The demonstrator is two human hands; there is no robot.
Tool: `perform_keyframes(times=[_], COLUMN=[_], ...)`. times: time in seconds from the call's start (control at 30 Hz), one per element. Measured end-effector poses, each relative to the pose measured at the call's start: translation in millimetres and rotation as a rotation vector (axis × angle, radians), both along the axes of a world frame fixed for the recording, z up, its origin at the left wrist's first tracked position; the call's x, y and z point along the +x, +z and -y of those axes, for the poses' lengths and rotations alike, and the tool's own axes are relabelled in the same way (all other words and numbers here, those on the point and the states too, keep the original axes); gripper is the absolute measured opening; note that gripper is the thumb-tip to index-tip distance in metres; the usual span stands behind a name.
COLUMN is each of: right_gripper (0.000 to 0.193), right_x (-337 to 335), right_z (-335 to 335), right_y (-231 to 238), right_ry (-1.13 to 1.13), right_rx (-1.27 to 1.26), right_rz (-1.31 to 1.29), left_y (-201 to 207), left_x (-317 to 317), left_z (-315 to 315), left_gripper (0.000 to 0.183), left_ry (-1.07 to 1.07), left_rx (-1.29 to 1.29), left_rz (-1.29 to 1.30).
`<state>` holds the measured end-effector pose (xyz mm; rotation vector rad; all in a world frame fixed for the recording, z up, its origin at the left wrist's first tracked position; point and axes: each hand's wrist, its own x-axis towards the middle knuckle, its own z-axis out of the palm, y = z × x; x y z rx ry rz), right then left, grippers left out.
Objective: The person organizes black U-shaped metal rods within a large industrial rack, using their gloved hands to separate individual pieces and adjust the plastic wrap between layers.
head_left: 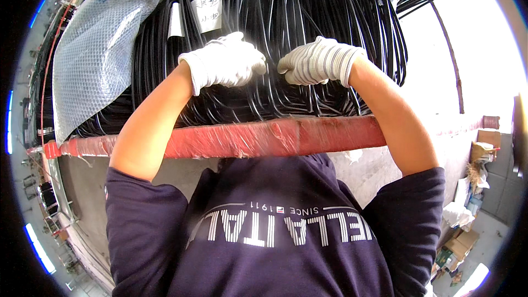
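Both of my hands wear whitish knit gloves and rest over a large heap of long black strips, bent into loops and glossy like rubber or cable. My left hand is closed, its knuckles up and its fingertips turned toward the middle. Just across a narrow gap, my right hand, in a glove with grey stripes, is curled shut in the same way. Strips run beneath and between the two hands. Whatever the fingers pinch is hidden under the gloves.
A red plastic-wrapped bar runs along the heap's near edge, in front of my body. Bubble wrap covers the left side. A white paper label with handwriting lies on the strips. Cardboard boxes stand on the floor at right.
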<state>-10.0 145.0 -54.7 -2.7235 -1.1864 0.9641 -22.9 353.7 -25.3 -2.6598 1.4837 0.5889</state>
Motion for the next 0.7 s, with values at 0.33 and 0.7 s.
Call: perform_keyframes(times=[0.33,0.7], right_gripper=[0.029,0.037], right_x=[-17,-7], right_z=[-26,9], right_y=[61,82], right_ry=[-0.267,-0.382], right_rx=[0.070,0.713], right_rz=[0.043,-0.492], left_y=[6,8], left_x=[4,-5], left_z=[17,28], left_gripper=[0.031,0.062], left_ry=[0.382,0.668], left_rx=[-0.306,-0.955], left_rz=[-0.404,-1.808])
